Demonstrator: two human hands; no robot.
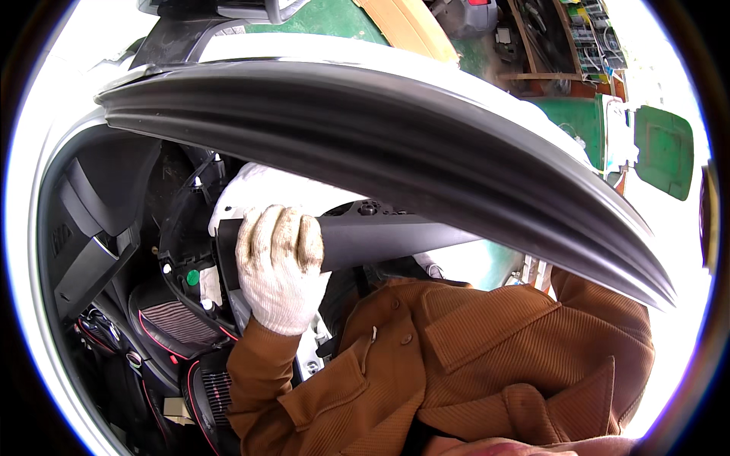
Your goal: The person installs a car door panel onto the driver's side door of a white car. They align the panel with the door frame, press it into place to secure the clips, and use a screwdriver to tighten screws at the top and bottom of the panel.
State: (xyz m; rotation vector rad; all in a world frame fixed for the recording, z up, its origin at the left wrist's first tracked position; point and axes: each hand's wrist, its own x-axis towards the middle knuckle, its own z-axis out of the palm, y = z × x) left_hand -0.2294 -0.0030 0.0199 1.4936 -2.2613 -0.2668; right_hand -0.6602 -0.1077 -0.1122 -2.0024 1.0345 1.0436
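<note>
My left hand [281,266], in a soiled white knit glove, is closed over the left end of a long dark grey trim panel [380,239]. Its fingers wrap over the upper edge, and the panel runs off to the right. Just left of the hand is a curved black plastic edge [173,228] with several white clips and a round green sticker [193,277]; whether it joins the trim panel I cannot tell. Behind the hand shows a smooth white surface [266,186]. My right sleeve reaches up at the right, but the hand itself is hidden behind a long black ribbed frame [380,129].
The black frame arches across the view above my hand. At the left is a car interior with black seats [171,323] trimmed in red. A side mirror [251,9] stands at the top. Beyond lie a cardboard piece [411,30], shelving [544,45] and a green bin [566,118].
</note>
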